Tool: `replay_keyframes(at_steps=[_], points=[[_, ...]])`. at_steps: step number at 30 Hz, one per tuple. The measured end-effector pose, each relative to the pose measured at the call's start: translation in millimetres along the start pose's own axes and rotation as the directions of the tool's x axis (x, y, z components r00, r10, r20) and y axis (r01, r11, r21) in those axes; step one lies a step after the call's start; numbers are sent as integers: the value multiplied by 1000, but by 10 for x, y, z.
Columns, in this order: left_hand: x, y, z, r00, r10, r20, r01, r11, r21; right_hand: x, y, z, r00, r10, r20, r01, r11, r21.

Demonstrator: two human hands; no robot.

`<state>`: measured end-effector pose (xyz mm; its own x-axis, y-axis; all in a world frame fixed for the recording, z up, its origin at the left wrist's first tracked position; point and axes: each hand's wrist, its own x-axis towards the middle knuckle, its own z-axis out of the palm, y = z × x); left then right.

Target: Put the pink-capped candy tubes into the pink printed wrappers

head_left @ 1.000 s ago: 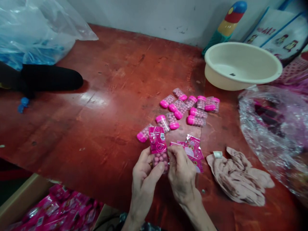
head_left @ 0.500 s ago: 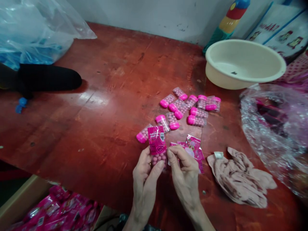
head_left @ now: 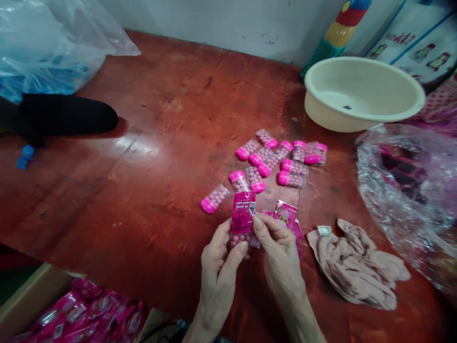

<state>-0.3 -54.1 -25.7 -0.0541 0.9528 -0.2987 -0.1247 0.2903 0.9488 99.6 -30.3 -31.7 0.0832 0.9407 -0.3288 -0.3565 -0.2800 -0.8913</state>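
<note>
My left hand (head_left: 222, 267) is closed round a small clear candy bottle (head_left: 240, 239) filled with pink balls. A shiny pink printed sleeve (head_left: 243, 212) covers its upper part, with a barcode on the right side. With thumb and fingers, my right hand (head_left: 283, 252) pinches the sleeve's right edge. Flat pink sleeves (head_left: 287, 214) lie just beyond my right hand, partly hidden by it. One unsleeved candy bottle with a pink cap (head_left: 214, 198) rests to the upper left of the held one. Further up lie several more such bottles (head_left: 266, 158) in a loose group.
A cream basin (head_left: 364, 121) stands at the back right. Below it are crumpled clear plastic (head_left: 378, 190) and a pinkish cloth (head_left: 357, 269). A black-covered object (head_left: 71, 114) lies at the left by a plastic bag (head_left: 64, 38). A cardboard box (head_left: 35, 290) of pink packets sits at lower left.
Both hands have shifted slightly right with the candy bottle and its sleeve. The bottle at upper left now shows fully. My right fingers stay at the sleeve's edge.
</note>
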Motion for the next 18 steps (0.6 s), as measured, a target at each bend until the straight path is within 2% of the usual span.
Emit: replay_keyframes(at_steps=[4, 8, 13, 18], points=[[-34, -57, -2, 994, 47, -95, -45, 999, 23, -25, 41, 62, 999, -52, 11, 53, 998, -37], [-63, -91, -36, 990, 23, -140, -24, 1000, -10, -67, 88, 149, 994, -110, -18, 107, 986, -125], [-63, -145, -69, 986, -29, -167, 2, 988, -157, -128, 199, 204, 993, -98, -69, 85, 983, -165], [3, -108, -55, 988, -118, -102, 76, 933, -353, -185, 298, 229, 990, -72, -118, 46, 977, -209]])
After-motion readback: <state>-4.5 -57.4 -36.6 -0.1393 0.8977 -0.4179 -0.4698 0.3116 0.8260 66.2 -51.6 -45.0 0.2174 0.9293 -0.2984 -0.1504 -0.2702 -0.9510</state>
